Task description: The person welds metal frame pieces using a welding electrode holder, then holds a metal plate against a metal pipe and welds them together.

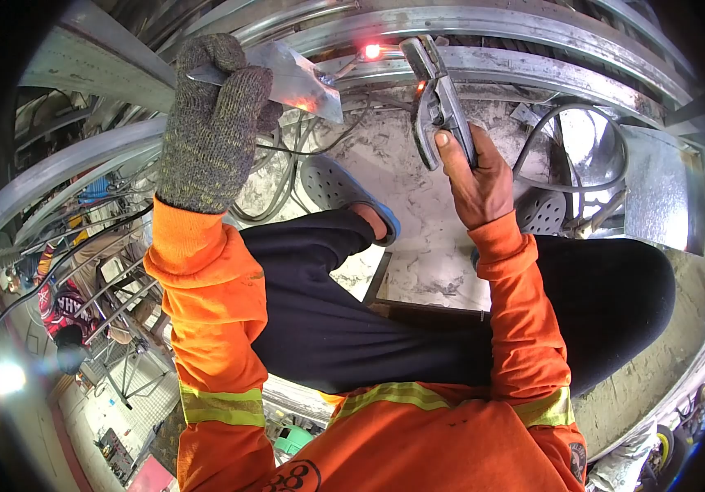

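My left hand (217, 123), in a dark knitted glove, is closed round a thin, shiny metal sheet piece (291, 70). The sheet juts out to the right of the glove, with an orange-red glow on its lower part. My bare right hand (475, 176) grips a welding electrode holder (443, 98) by its handle and lever, jaws upward. Just left of the jaws shines a bright red glowing tip (372, 52), close to the sheet's right edge. Whether the tip touches the sheet I cannot tell.
Long metal channels (500, 61) run across the top and left. Cables (295, 176) lie on the marbled floor, with a coil (623, 156) at right beside a flat metal sheet (664, 193). My feet wear grey clogs (332, 184). Another person (70, 307) is below at left.
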The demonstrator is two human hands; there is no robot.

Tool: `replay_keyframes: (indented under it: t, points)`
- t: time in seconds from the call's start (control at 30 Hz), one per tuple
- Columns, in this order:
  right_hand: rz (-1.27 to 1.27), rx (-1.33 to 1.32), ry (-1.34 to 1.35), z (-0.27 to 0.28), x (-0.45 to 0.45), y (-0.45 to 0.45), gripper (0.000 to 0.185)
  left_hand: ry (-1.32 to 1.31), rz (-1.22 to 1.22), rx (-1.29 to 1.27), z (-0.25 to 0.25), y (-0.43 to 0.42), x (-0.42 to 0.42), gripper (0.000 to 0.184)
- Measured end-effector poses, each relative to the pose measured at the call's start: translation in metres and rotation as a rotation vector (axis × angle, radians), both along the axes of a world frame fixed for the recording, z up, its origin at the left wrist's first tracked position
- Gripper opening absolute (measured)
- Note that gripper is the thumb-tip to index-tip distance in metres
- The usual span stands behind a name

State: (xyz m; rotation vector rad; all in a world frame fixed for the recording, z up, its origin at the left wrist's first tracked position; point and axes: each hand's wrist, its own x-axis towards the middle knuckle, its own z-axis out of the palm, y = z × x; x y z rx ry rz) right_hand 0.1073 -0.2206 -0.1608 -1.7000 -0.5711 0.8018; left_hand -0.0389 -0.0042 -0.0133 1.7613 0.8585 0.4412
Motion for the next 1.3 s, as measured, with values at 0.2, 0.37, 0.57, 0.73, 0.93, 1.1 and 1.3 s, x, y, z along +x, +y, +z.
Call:
replay_keyframes:
  t: [0.2, 0.37, 0.57, 0.73, 0.93, 1.1, 1.3]
  points:
    - [0.019, -0.014, 0.012, 0.003, 0.001, 0.000, 0.039, -0.020, 0.005, 0.025, -0.003, 0.003, -0.001, 0.023]
    - [0.030, -0.043, -0.034, 0.004, 0.001, 0.001, 0.037, 0.128, 0.037, 0.101, -0.010, 0.013, -0.010, 0.064]
    - [0.000, -0.015, -0.040, -0.002, -0.001, 0.002, 0.034, 0.002, -0.008, -0.044, -0.004, 0.009, -0.006, 0.025]
    - [0.015, -0.017, -0.017, -0.001, -0.001, 0.002, 0.035, 0.047, -0.003, 0.076, 0.000, -0.001, -0.003, 0.020]
    - [0.068, -0.076, -0.035, 0.003, 0.001, 0.000, 0.034, 0.067, 0.060, 0.016, 0.002, -0.002, -0.001, 0.020]
    - [-0.024, 0.002, 0.091, -0.004, -0.005, -0.002, 0.035, 0.062, -0.011, 0.064, -0.002, 0.006, -0.003, 0.019]
    - [-0.017, -0.016, 0.028, 0.008, -0.001, 0.002, 0.038, 0.055, -0.118, 0.139, -0.006, 0.017, -0.004, 0.018]
